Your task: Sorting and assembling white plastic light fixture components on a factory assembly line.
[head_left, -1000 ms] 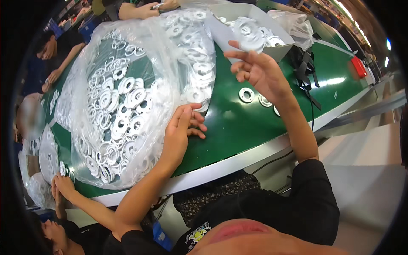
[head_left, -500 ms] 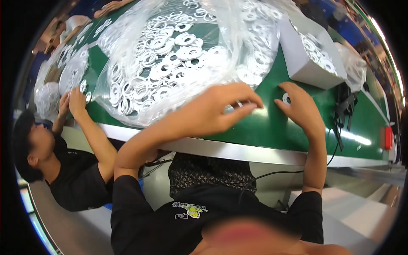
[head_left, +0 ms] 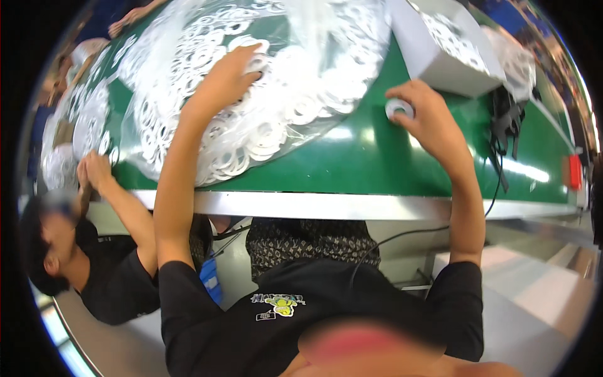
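My left hand (head_left: pixel 227 78) is over a heap of flat white rings (head_left: pixel 267 135) lying on clear plastic sheeting. Its thumb and fingers are apart, with the fingertips at the rings and no ring plainly gripped. Between the thumb and fingers of my right hand (head_left: pixel 430 116) is one white ring (head_left: pixel 392 113), held just above the green tabletop. That hand is to the right of the heap, in front of a white box. Part of the ring is hidden by the thumb.
The open white box (head_left: pixel 440 72) holds more white rings. A black strap (head_left: pixel 505 116) and a cable are to its right. A metal edge (head_left: pixel 326 205) runs along the green table (head_left: pixel 377 169). At the left a co-worker's hands (head_left: pixel 94 169) are near more rings.
My left hand has moved from near the right hand leftward and away onto the heap. My right hand has shifted slightly left and farther out, and the ring now shows between its fingers.
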### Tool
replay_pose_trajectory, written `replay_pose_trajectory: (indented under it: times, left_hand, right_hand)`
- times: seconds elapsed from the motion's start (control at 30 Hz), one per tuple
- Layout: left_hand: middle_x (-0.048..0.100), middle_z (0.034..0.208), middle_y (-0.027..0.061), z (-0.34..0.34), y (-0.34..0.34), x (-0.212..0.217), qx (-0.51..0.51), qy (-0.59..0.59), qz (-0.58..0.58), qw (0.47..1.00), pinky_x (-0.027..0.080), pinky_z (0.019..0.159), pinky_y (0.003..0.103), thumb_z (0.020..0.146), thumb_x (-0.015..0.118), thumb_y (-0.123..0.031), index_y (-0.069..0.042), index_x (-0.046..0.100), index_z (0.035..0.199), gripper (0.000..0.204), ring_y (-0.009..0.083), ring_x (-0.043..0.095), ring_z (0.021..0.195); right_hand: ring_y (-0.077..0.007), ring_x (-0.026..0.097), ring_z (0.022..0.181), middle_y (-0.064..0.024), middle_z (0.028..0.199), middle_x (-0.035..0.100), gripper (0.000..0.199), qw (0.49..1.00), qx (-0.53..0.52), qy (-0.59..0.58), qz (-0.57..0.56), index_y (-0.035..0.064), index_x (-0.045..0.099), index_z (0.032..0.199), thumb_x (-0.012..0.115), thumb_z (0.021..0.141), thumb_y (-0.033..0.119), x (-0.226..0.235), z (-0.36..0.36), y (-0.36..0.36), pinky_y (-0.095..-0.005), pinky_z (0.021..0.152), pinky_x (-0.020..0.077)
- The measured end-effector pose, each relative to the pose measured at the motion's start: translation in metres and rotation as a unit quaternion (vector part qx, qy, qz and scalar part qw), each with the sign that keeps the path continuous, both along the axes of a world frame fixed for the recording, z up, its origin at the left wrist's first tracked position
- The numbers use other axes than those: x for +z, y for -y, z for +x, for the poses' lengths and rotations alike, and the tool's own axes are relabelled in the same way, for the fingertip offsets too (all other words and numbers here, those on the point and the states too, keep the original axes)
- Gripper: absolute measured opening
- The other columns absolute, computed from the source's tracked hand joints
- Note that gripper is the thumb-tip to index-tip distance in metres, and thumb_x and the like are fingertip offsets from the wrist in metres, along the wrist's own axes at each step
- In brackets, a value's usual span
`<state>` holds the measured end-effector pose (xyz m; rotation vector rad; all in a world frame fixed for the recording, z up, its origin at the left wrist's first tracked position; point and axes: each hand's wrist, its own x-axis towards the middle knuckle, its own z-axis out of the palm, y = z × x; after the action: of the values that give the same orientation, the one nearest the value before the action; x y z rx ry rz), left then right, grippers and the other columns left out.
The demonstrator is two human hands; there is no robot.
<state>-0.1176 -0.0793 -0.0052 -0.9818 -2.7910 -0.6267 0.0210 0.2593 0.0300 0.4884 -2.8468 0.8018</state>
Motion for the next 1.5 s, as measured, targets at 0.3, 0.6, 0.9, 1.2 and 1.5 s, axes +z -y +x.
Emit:
replay_pose_trajectory:
  times: [0.3, 0.6, 0.9, 1.2, 1.5]
  left_hand:
    - [0.052, 0.115, 0.0171, 0.016, -0.009, 0.023, 0.049, -0.070, -0.002, 0.996, 0.042, 0.093, 0.036, 0.077, 0.071, -0.014, -0.002, 0.049, 0.123, 0.052, 0.0328, 0.052, 0.111]
    - [0.055, 0.078, 0.0019, 0.071, -0.029, 0.053, -0.153, 0.500, 0.535, 0.664, 0.046, 0.047, 0.020, 0.089, 0.059, -0.043, 0.004, 0.045, 0.123, 0.059, 0.0087, 0.054, 0.063]
    - [0.060, 0.113, 0.0176, 0.122, -0.082, 0.027, -0.109, 0.652, 0.398, 0.636, 0.050, 0.050, 0.019, 0.089, 0.063, -0.021, -0.003, 0.045, 0.124, 0.043, 0.0195, 0.066, 0.090]
    - [0.060, 0.102, 0.0160, 0.112, -0.088, 0.014, -0.092, 0.661, 0.474, 0.574, 0.058, 0.066, 0.032, 0.094, 0.034, -0.057, 0.006, 0.044, 0.121, 0.070, 0.0232, 0.066, 0.087]
    - [0.061, 0.091, 0.0090, 0.121, -0.092, 0.008, -0.057, 0.622, 0.495, 0.604, 0.059, 0.059, 0.030, 0.096, 0.033, -0.055, 0.002, 0.049, 0.116, 0.062, 0.0157, 0.065, 0.073]
  right_hand:
    - [-0.0069, 0.059, 0.068, -0.0041, 0.087, 0.067, 0.029, 0.926, -0.016, 0.230, -0.301, 0.0016, 0.064, 0.107, 0.065, 0.087, 0.023, 0.001, -0.016, -0.001, -0.0219, 0.056, 0.0483]
    - [-0.0127, 0.064, 0.080, -0.0084, 0.097, 0.066, 0.029, 0.897, 0.009, 0.265, -0.352, -0.0014, 0.062, 0.114, 0.056, 0.092, 0.017, -0.004, -0.011, 0.012, -0.0235, 0.075, 0.0526]
    - [-0.0097, 0.063, 0.085, -0.0064, 0.094, 0.068, 0.022, 0.919, -0.026, 0.121, -0.374, -0.0012, 0.066, 0.107, 0.059, 0.090, 0.011, -0.006, -0.007, 0.017, -0.0226, 0.081, 0.0496]
    - [-0.0264, 0.065, 0.095, -0.0090, 0.101, 0.068, 0.030, 0.956, 0.214, -0.179, -0.091, 0.0024, 0.067, 0.098, 0.068, 0.069, -0.004, -0.009, 0.005, 0.047, -0.0319, 0.084, 0.0521]
    - [-0.0283, 0.061, 0.105, -0.0098, 0.103, 0.067, 0.030, 0.949, 0.272, -0.141, -0.077, 0.0015, 0.065, 0.099, 0.066, 0.069, -0.003, -0.015, 0.015, 0.057, -0.0372, 0.089, 0.0497]
